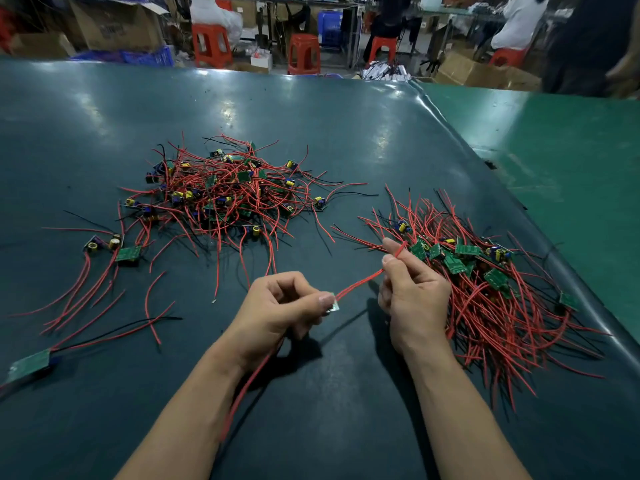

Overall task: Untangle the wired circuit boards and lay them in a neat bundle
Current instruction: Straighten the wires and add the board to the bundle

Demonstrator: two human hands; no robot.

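Left hand [282, 306]: fingers curled, pinching small circuit board [333, 305] above mat [346, 427] | right hand [412, 289]: thumb and forefinger pinching its red wire [360, 281], taut between hands | tangled pile [221, 195] far left | bundle [485, 289] beside right hand

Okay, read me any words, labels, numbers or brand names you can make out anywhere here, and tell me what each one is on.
None can be read.
Brown cardboard box behind the table: dark printing, too blurred.
Small green circuit boards in the right-hand bundle: pale markings, too small.
Green circuit board gripped by the left hand: glare, nothing legible.
The right hand pinches its red wire, which bears no print.
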